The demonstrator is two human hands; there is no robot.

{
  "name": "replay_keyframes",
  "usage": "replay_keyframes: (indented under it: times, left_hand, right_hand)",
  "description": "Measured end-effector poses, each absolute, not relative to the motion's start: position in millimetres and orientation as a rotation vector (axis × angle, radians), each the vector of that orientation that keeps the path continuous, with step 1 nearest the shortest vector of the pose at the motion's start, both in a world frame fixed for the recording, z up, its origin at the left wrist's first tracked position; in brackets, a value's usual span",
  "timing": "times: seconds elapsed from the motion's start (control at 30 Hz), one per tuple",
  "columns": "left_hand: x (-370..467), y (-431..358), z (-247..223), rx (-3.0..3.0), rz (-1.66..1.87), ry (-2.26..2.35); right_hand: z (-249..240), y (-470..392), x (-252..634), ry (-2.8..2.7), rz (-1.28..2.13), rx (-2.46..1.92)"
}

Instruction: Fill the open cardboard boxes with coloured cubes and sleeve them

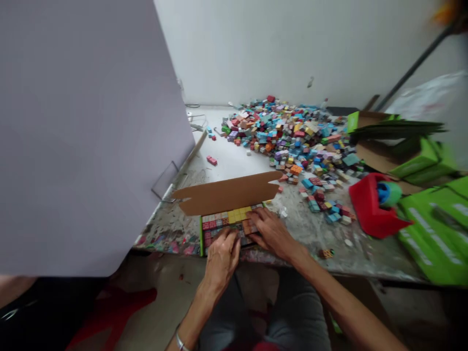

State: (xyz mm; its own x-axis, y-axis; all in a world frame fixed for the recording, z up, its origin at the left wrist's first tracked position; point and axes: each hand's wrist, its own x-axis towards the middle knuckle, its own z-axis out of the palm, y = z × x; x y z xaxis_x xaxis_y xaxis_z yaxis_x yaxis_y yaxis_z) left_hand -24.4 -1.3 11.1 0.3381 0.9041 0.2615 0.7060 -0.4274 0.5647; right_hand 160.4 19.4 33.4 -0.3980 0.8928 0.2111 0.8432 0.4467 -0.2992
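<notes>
At the table's front edge lies a shallow open box point(201, 243) with a green side, packed with rows of small patterned blocks in pink, yellow, grey and orange. Its brown cardboard flap point(230, 192) stands up at the back. My left hand point(221, 258) reaches over the front of the box, fingers bent and pressed together on the blocks; what lies under the fingertips is hidden. From the right, my right hand point(270, 233) closes its fingers round an orange-brown block point(248, 227) at the box's right part, just in front of the yellow blocks point(238, 214).
A large heap of loose coloured blocks point(278, 129) spreads across the back of the table. To the right are a red scoop point(376, 207) and green cardboard boxes point(435, 229). A grey panel point(84, 136) blocks the left side. One patterned block point(326, 253) lies near the front edge.
</notes>
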Motion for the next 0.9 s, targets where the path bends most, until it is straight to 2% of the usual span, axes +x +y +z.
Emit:
replay_keyframes:
  times: [0.13, 0.27, 0.4, 0.53, 0.7, 0.9]
  left_hand:
    - [-8.5, 10.2, 2.8, 2.294, 0.756, 1.417]
    - [0.5, 13.6, -1.2, 2.325, 0.752, 1.530]
    - [2.2, 12.3, -1.0, 2.361, 0.742, 1.592]
    - [3.5, 8.3, 10.6, 2.422, 0.846, 1.625]
    - [23.8, -19.7, 31.4, 2.330, 1.055, 1.342]
    - [75.5, -42.2, 17.5, 2.140, 0.754, 1.068]
  right_hand:
    - [39.7, 12.6, 166.0, -2.352, 0.195, -1.541]
    - [36.9, 0.9, 222.9, -2.091, 0.213, -1.588]
    - [19.9, 5.1, 314.3, -1.666, -0.032, -1.990]
    - [-0.8, 29.5, 357.3, -1.704, -0.165, -2.142]
    - [-16.6, 31.3, 321.9, -1.905, -0.020, -1.948]
    - [-16.4, -11.8, 285.9, -2.114, 0.295, -1.510]
